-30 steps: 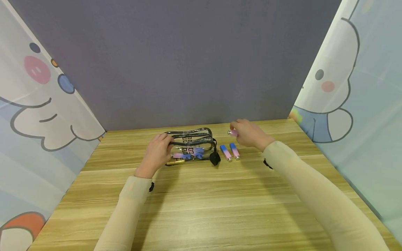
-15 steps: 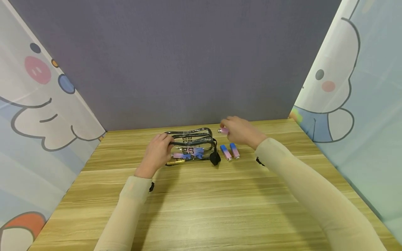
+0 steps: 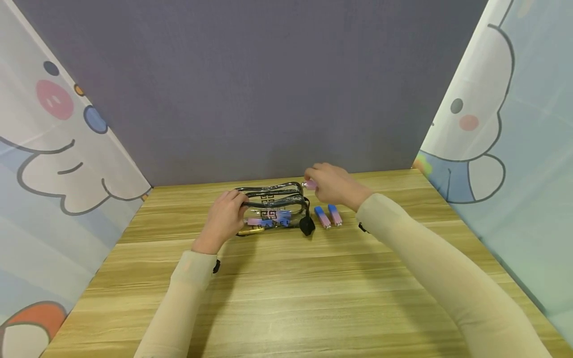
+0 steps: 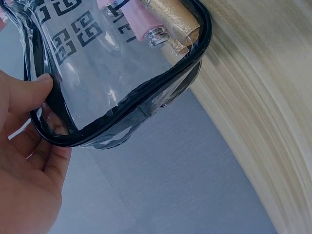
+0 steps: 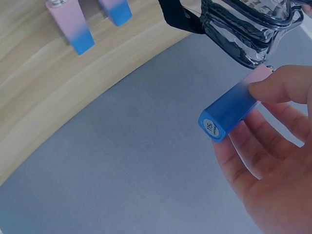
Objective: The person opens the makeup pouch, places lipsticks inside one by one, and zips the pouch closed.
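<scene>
I judge the packing to be partway along: pink-and-blue tubes (image 4: 142,22) and at least one gold tube (image 4: 170,18) already lie inside the clear pouch (image 4: 95,73), its left end pinched by my left hand (image 3: 221,216). My right hand (image 3: 333,185) grips a held tube (image 5: 231,107) outside, just by the right end. Two loose tubes (image 3: 323,217) remain on the tabletop (image 3: 286,298), so three seem left.

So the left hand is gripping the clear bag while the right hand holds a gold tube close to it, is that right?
Not quite: the tube in the right hand is pink and blue, not gold, as the right wrist view shows. The rest stands: it is close to the clear bag, which the left hand grips.
</scene>
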Demonstrator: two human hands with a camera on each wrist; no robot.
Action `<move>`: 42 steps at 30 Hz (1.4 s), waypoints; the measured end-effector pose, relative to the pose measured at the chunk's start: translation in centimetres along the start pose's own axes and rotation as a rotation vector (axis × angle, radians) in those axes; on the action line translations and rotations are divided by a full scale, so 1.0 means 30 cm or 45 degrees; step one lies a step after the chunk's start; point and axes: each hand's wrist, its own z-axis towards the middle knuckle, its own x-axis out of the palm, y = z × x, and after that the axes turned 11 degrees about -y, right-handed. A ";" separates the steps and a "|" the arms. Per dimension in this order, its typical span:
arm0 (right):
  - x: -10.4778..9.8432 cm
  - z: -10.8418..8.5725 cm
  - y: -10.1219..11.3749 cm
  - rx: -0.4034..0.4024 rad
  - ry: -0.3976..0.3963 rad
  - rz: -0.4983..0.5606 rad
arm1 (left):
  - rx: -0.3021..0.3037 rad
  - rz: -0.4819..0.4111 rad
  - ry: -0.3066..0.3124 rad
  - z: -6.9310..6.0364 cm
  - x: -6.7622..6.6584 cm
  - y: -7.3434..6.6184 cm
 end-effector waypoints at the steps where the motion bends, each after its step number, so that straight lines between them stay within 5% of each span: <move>1: 0.000 0.001 0.002 -0.001 0.000 0.002 | 0.002 -0.001 -0.001 0.000 0.000 0.001; 42: 0.054 0.109 0.168 -0.067 -0.070 0.121 | -0.011 0.001 0.018 0.004 -0.003 -0.007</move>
